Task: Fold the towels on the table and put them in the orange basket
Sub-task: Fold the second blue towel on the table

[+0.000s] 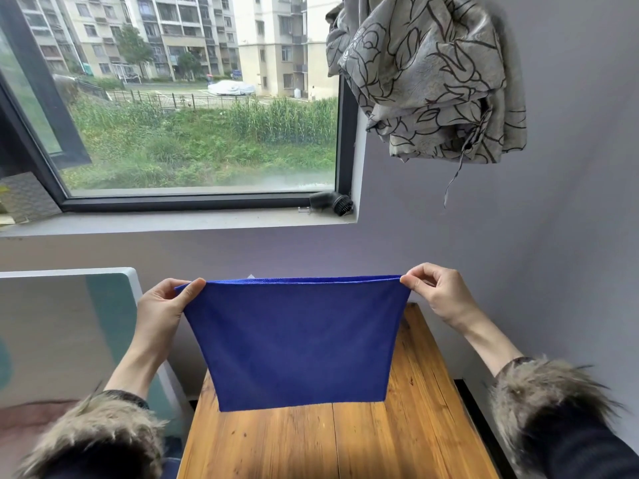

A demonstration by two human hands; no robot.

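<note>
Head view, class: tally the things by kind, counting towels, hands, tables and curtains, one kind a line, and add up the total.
Towels: 1, blue towel, held up over the table
Hands: 2, left hand, right hand, each pinching a top corner
Tables: 1, table
Curtains: 1, curtain
Total: 5

Matt blue cloth towel (297, 340); grained, lightly glossy wooden table (363, 440); shaggy fur cuffs (549, 392).
</note>
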